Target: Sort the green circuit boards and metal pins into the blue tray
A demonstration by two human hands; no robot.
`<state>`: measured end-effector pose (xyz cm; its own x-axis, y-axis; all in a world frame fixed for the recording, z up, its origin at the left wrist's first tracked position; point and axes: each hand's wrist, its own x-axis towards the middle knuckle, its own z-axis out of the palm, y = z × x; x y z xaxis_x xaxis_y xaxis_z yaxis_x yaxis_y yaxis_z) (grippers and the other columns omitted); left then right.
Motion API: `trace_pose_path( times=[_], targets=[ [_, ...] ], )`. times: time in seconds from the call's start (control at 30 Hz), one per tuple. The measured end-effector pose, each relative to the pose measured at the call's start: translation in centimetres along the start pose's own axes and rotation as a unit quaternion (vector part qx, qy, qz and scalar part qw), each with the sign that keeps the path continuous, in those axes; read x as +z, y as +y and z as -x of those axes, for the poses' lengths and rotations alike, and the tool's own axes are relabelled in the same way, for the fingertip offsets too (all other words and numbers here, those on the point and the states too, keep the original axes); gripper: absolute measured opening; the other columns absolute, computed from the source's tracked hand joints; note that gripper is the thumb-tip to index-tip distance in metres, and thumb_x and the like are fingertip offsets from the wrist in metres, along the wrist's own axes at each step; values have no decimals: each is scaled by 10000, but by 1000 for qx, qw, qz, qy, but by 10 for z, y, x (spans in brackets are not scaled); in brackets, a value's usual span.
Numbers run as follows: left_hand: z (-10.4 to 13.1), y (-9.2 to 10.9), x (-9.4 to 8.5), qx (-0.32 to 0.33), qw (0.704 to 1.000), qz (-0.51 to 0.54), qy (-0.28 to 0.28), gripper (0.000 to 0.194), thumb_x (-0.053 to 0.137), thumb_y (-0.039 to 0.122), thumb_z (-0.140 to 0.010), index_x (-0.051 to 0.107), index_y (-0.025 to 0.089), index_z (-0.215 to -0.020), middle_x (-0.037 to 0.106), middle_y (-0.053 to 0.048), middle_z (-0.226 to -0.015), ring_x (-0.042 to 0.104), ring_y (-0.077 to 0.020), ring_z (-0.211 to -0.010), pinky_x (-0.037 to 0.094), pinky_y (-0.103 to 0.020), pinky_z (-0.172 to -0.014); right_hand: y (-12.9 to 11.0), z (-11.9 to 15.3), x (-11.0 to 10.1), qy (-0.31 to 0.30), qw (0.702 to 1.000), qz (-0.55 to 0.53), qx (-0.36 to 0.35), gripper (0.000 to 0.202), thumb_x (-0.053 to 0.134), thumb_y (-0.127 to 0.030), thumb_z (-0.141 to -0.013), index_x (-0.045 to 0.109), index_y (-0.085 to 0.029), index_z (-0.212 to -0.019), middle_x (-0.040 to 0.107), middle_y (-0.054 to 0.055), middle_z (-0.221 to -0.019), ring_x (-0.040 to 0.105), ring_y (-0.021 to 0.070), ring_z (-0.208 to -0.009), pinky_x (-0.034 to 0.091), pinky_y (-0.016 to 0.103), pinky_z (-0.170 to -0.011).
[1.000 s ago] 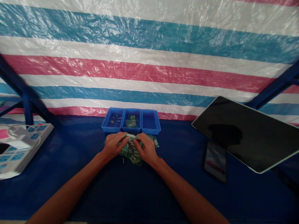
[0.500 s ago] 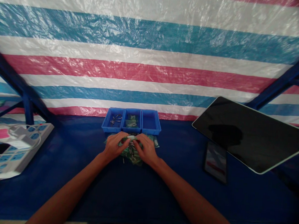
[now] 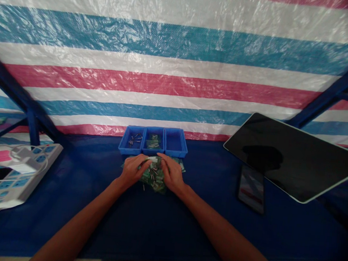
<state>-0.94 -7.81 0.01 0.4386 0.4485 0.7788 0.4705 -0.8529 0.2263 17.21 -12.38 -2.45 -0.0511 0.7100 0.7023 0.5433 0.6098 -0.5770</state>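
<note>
A heap of small green-tinted plastic packets [image 3: 157, 182] mixed with metal screw-like pieces lies on the blue table between my hands. My left hand [image 3: 132, 170] is at its left side, thumb and fingers closed on the edge of a whitish clear plastic packet [image 3: 153, 159]. Curved over the right side of the heap is my right hand [image 3: 173, 174], its thumb and fingers apart. The undersides of both hands are hidden. One loose metal piece [image 3: 144, 187] lies just left of the heap's near edge.
Three joined blue bins [image 3: 176, 143] stand behind the heap; the left holds metal pieces, the middle green packets. A phone [image 3: 251, 189] and a dark-screened tablet-like panel [image 3: 298, 156] lie right. A power strip [image 3: 21, 189] with cables is left. Striped sheeting [image 3: 177, 86] hangs behind.
My right thumb and fingers have spread and shifted right, away from my left hand. More of the heap shows between the hands. The left hand has barely moved.
</note>
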Motion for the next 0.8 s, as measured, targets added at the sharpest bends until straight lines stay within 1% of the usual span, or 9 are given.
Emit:
trace_pose_path(
  times=[0.07, 0.17, 0.33, 0.43, 0.5, 0.57, 0.67, 0.73, 0.8],
  targets=[
    [0, 0, 0, -15, 1000, 6, 2, 183, 537, 293, -896, 620, 161, -800, 632, -5, -654, 579, -99, -564, 441, -208, -590, 0, 0, 0, 12, 1000, -7, -7, 387, 369, -179, -943, 464, -220, -1316, 643, 86, -1096, 619, 174, -978, 496, 328, -877],
    [-2, 2, -1, -84, 996, 39, 5, 262, 555, 310, -882, 577, 155, -672, 551, 33, -559, 503, -74, -485, 398, -197, -538, -1, -1, 0, 18, 999, 5, -39, 427, 413, -160, -921, 457, -248, -1337, 613, 92, -1116, 602, 180, -1006, 509, 324, -860],
    [-8, 5, -4, -188, 976, 111, -2, 400, 529, 354, -884, 465, 152, -544, 413, 59, -488, 402, -65, -465, 337, -193, -489, 0, -2, 1, 23, 998, 20, -55, 331, 477, -174, -902, 586, -265, -1202, 585, 85, -1071, 603, 153, -863, 526, 283, -731],
    [-10, 8, -5, -212, 968, 130, -20, 444, 492, 374, -900, 421, 153, -521, 363, 60, -479, 365, -63, -455, 310, -195, -475, 2, -2, 2, 49, 997, 19, -52, 270, 486, -174, -900, 624, -240, -1123, 591, 84, -1042, 601, 154, -877, 521, 292, -757],
    [-10, 8, -5, -221, 968, 112, -34, 448, 460, 380, -914, 437, 151, -529, 377, 56, -486, 382, -67, -463, 321, -197, -495, 2, -3, 1, 63, 997, 16, -48, 218, 491, -175, -897, 640, -216, -1051, 602, 85, -1018, 601, 162, -914, 516, 304, -793],
    [-10, 8, -4, -226, 969, 89, -40, 404, 436, 378, -926, 524, 146, -607, 473, 40, -545, 458, -82, -520, 367, -201, -552, 1, -4, 0, 71, 997, 7, -42, 169, 493, -183, -896, 635, -196, -987, 621, 86, -1002, 603, 169, -948, 510, 312, -829],
    [-8, 5, -4, -214, 969, 118, -26, 350, 359, 369, -956, 624, 145, -909, 637, -20, -808, 572, -115, -674, 442, -226, -668, -2, -5, -1, 76, 997, 4, -16, 144, 474, -207, -908, 613, -187, -938, 654, 76, -968, 622, 164, -924, 506, 302, -830],
    [-7, 3, -3, -184, 971, 151, -22, 364, 338, 380, -960, 602, 146, -1053, 652, -56, -932, 602, -137, -748, 473, -251, -707, -3, -4, -1, 81, 996, 24, 11, 146, 472, -237, -914, 610, -188, -918, 671, 57, -896, 637, 153, -832, 506, 275, -774],
    [-7, 1, -2, -161, 975, 153, -30, 334, 424, 403, -930, 594, 150, -1067, 653, -61, -928, 609, -147, -758, 492, -258, -700, -3, -3, -1, 80, 995, 46, 34, 154, 478, -263, -915, 611, -187, -896, 669, 35, -807, 633, 139, -725, 495, 249, -704]
  ],
)
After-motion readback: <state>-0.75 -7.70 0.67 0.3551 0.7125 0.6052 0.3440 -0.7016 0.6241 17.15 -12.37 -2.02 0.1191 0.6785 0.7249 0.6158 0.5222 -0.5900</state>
